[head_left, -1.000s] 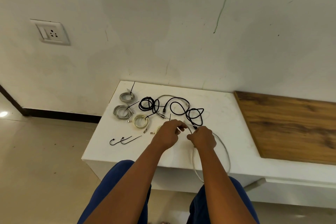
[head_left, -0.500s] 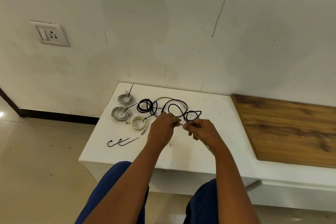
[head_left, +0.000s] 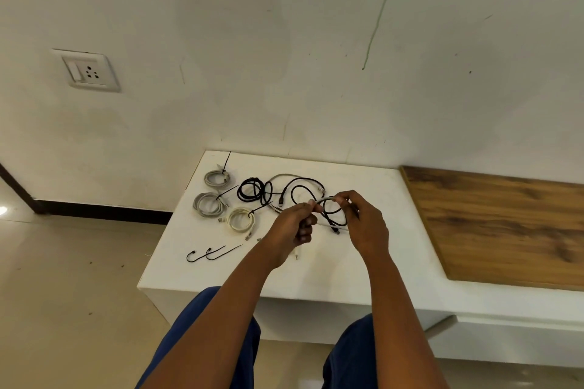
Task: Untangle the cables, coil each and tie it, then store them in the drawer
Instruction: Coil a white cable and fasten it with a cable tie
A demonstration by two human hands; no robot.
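1. While both forearms reach forward over blue-trousered knees, the left hand (head_left: 292,226) and right hand (head_left: 363,219) each pinch a short span of thin grey cable (head_left: 325,200) between curled fingers, above the table.
2. Loose black cable (head_left: 331,215) loops tangle beneath the hands.
3. Two black zip ties (head_left: 210,254) lie hooked near the front left.
4. One cream coil (head_left: 240,218), two grey coils (head_left: 207,204) and a black coil (head_left: 251,189) lie round and tied further back.
5. All rest on a smooth white table (head_left: 363,275); a wood-grain panel (head_left: 505,224) adjoins its right side.
6. Behind, a scuffed white wall carries a socket plate (head_left: 87,70).
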